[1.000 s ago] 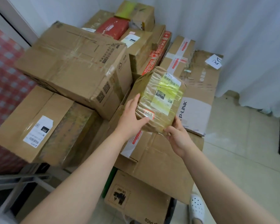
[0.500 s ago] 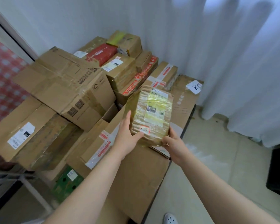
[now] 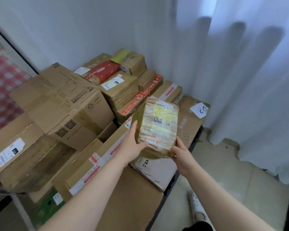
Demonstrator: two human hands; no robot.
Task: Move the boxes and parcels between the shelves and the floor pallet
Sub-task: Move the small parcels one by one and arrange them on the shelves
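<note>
Fingers: the left hand (image 3: 132, 147) has its fingers (image 3: 135, 129) up the parcel's left side, thumb across the front. The right hand (image 3: 180, 153) cups the lower right corner. Both grasp it.
Parcel (image 3: 157, 125): brown, tape-wrapped and yellow-labelled, held tilted in the air just above a flat box (image 3: 154, 169) on the stack.
Slip risk: the tape looks glossy and both grips sit at the lower end, so the top might tip away.
Knock risk: the large box (image 3: 62, 104) on the left sits askew and a bump may shift it.
Edges: the pallet edge (image 3: 195, 139) runs just right of the parcel.
Open room: bare floor (image 3: 223, 189) lies to the right, reaching the curtain (image 3: 240, 80). A shoe (image 3: 197, 209) stands near the pallet.
</note>
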